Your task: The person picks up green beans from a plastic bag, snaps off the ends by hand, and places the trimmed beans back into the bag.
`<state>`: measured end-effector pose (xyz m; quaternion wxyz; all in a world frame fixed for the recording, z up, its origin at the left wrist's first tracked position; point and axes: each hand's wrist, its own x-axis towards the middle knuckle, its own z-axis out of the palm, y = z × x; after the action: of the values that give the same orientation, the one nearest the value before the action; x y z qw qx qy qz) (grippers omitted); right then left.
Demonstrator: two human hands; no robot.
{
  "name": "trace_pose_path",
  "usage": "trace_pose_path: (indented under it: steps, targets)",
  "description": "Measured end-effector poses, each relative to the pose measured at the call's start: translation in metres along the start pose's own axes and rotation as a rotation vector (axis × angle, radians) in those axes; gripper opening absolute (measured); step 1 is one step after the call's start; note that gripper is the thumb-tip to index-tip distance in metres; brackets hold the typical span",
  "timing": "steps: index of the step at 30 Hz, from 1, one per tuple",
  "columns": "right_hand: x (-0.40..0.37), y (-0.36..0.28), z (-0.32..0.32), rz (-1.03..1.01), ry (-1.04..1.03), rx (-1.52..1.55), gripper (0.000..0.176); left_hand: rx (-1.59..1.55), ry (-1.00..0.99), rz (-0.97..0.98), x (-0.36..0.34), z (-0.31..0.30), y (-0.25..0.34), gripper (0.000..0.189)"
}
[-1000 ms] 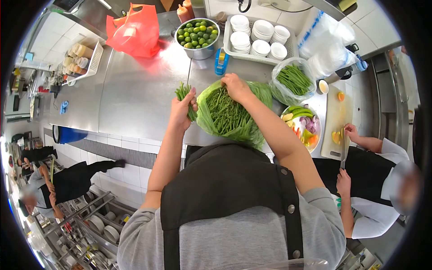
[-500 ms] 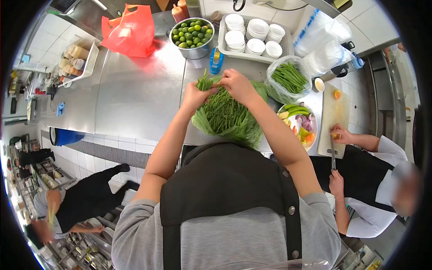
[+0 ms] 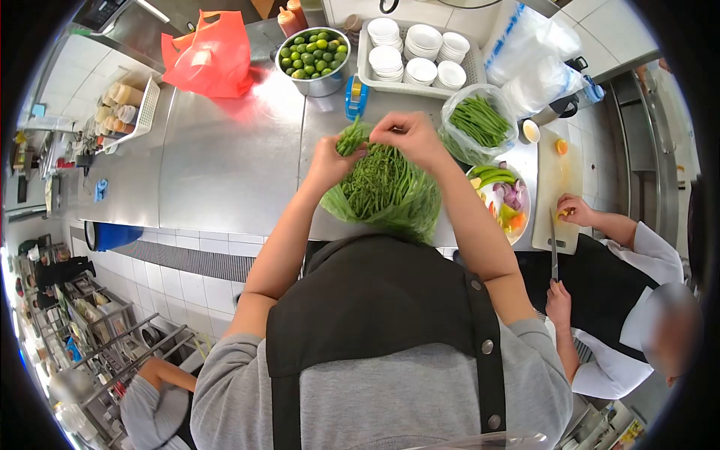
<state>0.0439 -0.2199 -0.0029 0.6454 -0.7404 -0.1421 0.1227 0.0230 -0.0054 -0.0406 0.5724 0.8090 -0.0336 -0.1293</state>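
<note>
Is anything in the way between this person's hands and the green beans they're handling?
Nothing visible is. The left hand grips a bunch of beans, and the right hand pinches the bunch's top. Both are just above the open green bag of beans on the steel counter.

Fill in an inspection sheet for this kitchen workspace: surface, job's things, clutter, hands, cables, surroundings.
Surface: steel counter, shiny, reflecting red near the back.
Job's things: bundle of green beans, held above an open green bag of green beans.
Clutter: bowl of limes, red plastic bag, tray of white bowls, second bag of beans, plate of cut vegetables, cutting board.
Hands: left hand grips the bundle; right hand has its fingertips at the bundle's top, grip unclear.
Cables: nothing seen.
Surroundings: co-worker's hand on the cutting board; dish racks at lower left.
</note>
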Motion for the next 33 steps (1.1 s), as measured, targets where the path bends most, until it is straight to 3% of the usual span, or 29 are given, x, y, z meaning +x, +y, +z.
trace_pose_path:
  steps: [2, 6, 8, 10, 12, 18, 23, 29, 32, 33]
  targets:
    - [-0.004, -0.005, -0.003, 0.030, 0.135, 0.294, 0.014, -0.196, 0.076, -0.075, -0.002, 0.000, 0.000, 0.017]
    - [-0.015, 0.016, -0.001, 0.049, -0.089, -0.017, 0.012, -0.846, 0.215, -0.079, -0.001, -0.010, 0.000, 0.021]
    - [-0.022, 0.031, 0.003, 0.124, -0.242, -0.141, 0.012, -0.978, 0.208, -0.060, -0.001, -0.017, 0.001, 0.019]
    - [-0.026, 0.021, 0.008, 0.216, -0.231, -0.201, 0.019, -1.070, 0.219, -0.040, -0.002, -0.019, 0.006, 0.017]
    - [-0.026, 0.016, 0.015, 0.271, -0.219, -0.344, 0.027, -1.094, 0.230, -0.043, -0.005, -0.019, 0.009, 0.017]
    - [-0.022, 0.006, 0.057, 0.096, 0.031, -0.251, 0.042, -1.098, 0.338, -0.069, -0.009, -0.009, 0.015, 0.018]
    - [-0.018, 0.001, 0.052, -0.051, -0.026, -0.367, 0.015, -1.051, 0.470, -0.084, -0.010, -0.004, 0.010, 0.019]
    - [-0.035, -0.008, 0.034, -0.206, -0.220, -0.218, 0.012, -1.073, 0.524, -0.177, -0.012, -0.008, -0.010, 0.018]
    - [-0.041, -0.005, 0.012, 0.208, -0.465, -0.410, 0.016, -1.155, 0.430, -0.225, -0.015, -0.019, -0.015, 0.020]
    - [-0.041, 0.027, 0.006, 0.146, -0.439, -0.436, 0.019, -1.179, 0.384, -0.249, -0.018, -0.022, -0.018, 0.021]
